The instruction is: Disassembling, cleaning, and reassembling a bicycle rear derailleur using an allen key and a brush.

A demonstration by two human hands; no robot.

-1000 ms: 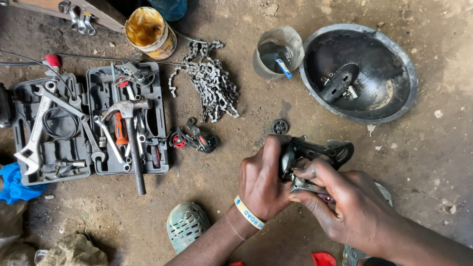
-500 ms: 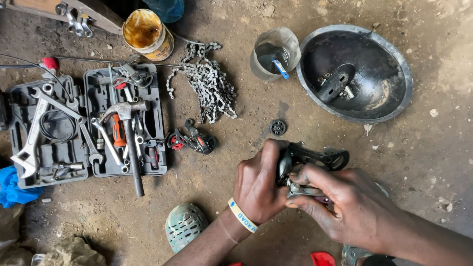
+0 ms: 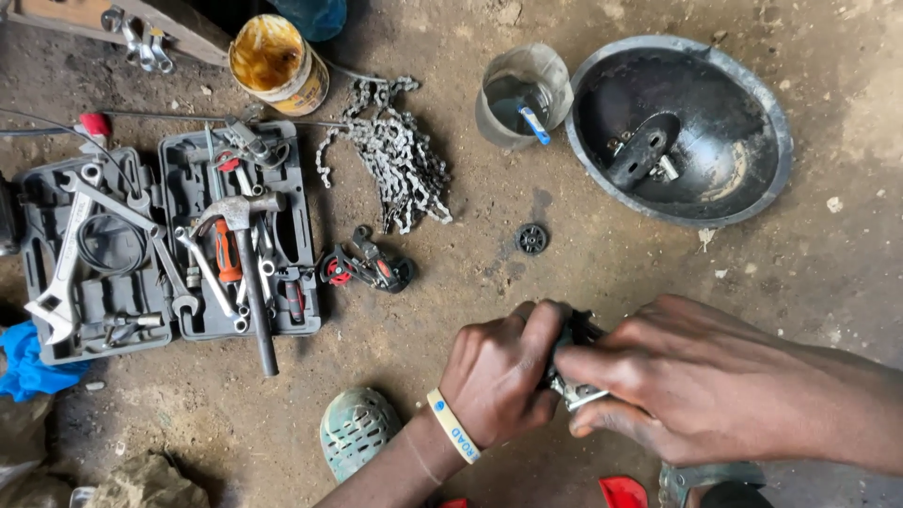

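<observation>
Gripping one bike derailleur, two hands clench fingers; one chain, one hammer nearby.

- You have one view only, from the camera on your head, facing almost straight down at the dirt floor.
- It sits close: your left hand and right hand fill the lower frame.

Both hands now close tighter over the black metal part, which shows far less between them than before.
</observation>
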